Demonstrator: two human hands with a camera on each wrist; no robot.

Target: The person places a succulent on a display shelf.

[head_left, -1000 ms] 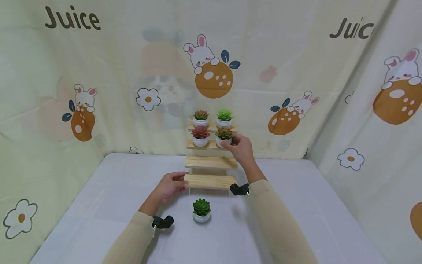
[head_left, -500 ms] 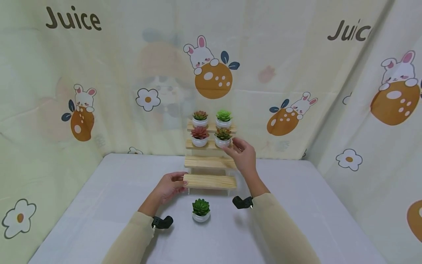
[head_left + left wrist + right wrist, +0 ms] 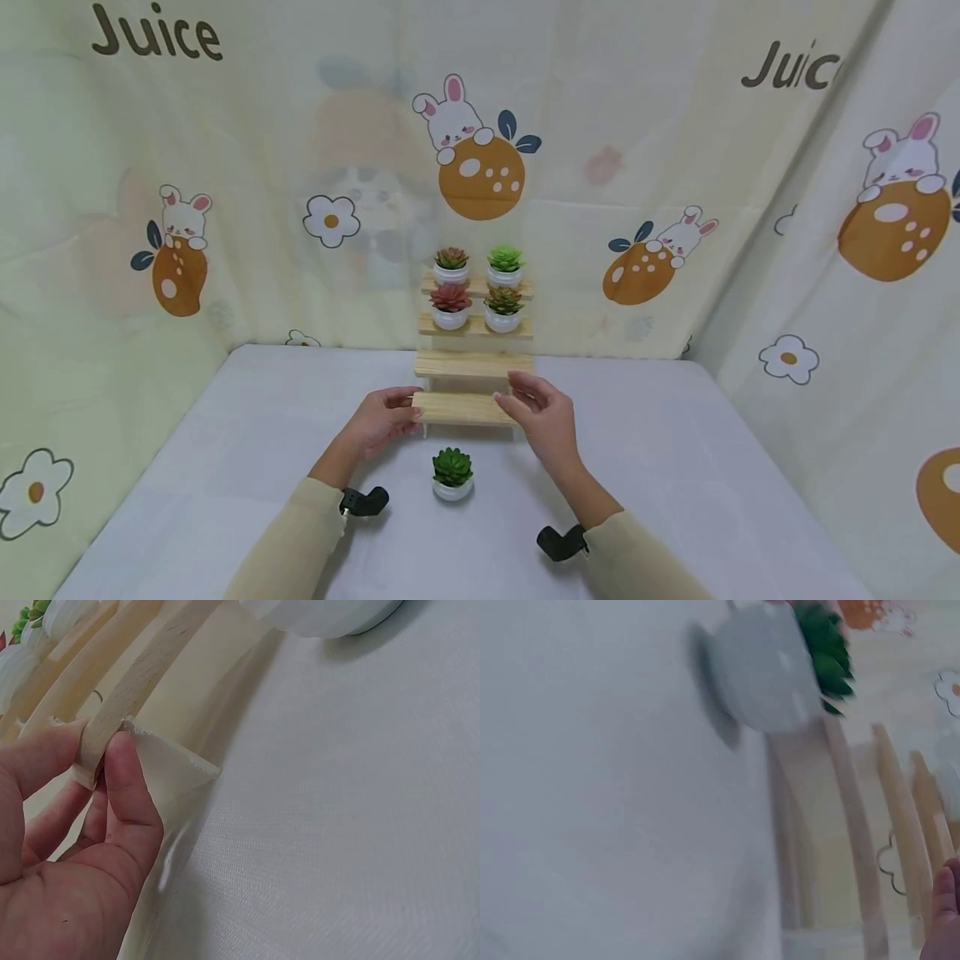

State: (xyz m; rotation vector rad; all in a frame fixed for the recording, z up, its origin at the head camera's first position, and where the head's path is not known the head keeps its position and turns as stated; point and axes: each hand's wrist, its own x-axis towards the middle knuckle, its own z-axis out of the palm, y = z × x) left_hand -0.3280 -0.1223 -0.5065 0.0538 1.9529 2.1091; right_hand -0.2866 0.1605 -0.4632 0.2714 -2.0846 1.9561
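Observation:
A tiered wooden display stand (image 3: 461, 408) stands at the back of the table. My left hand (image 3: 381, 422) pinches the left end of its lowest shelf (image 3: 131, 686) between thumb and fingers. Near the right end of the lower shelves hovers my right hand (image 3: 547, 421), fingers loosely bent and holding nothing. Two shelves bear potted succulents: a brownish one (image 3: 451, 265) and a light green one (image 3: 505, 265) on top, a red one (image 3: 450, 307) and a green-brown one (image 3: 503, 310) below. A dark green potted succulent (image 3: 452, 473) sits on the table before the stand.
A white cloth covers the table (image 3: 645, 467). Behind it and at both sides hangs a printed curtain (image 3: 570, 175). The second-lowest shelf (image 3: 472, 364) holds no pot. A black camera (image 3: 562, 543) is strapped to the right wrist.
My right hand has let go of the green-brown succulent's pot on the second shelf and come down toward me. My left hand keeps its pinch on the lowest shelf.

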